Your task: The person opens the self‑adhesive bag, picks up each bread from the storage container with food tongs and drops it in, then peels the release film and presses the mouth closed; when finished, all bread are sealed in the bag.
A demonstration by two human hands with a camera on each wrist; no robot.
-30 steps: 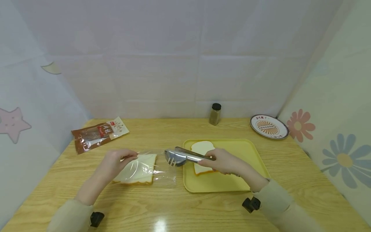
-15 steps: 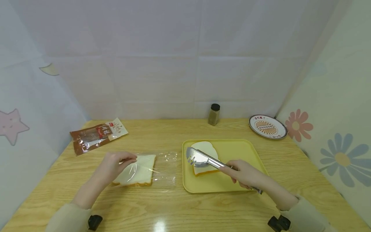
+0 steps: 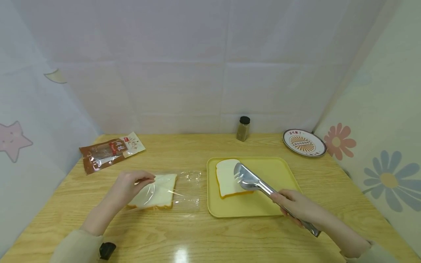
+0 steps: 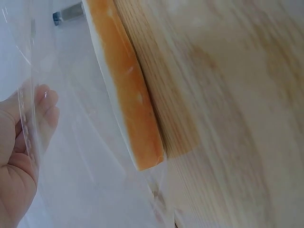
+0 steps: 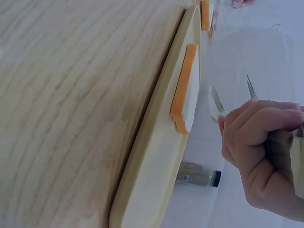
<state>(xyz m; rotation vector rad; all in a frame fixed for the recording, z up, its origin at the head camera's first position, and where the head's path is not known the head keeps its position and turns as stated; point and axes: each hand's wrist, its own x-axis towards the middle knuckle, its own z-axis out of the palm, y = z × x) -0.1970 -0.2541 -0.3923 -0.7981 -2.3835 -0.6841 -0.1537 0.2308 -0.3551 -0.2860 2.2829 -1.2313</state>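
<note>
On the left, a slice of bread lies inside a clear plastic bag on the table. My left hand pinches the bag's edge between thumb and fingers; the left wrist view shows the hand against the film, beside the crust. My right hand grips metal tongs by their arms. The tongs' head is over the right part of a second bread slice, which rests on a yellow tray. In the right wrist view, the tongs' tips are apart with nothing between them, clear of the bread.
A brown food packet lies at the back left. Behind the tray stands a spice jar with a black lid. A patterned plate sits at the back right, near the side wall.
My right hand has moved right and toward me, drawing the tongs from beside the bag to over the tray's slice. The left hand stays at the bag; the bread slices look unmoved.
</note>
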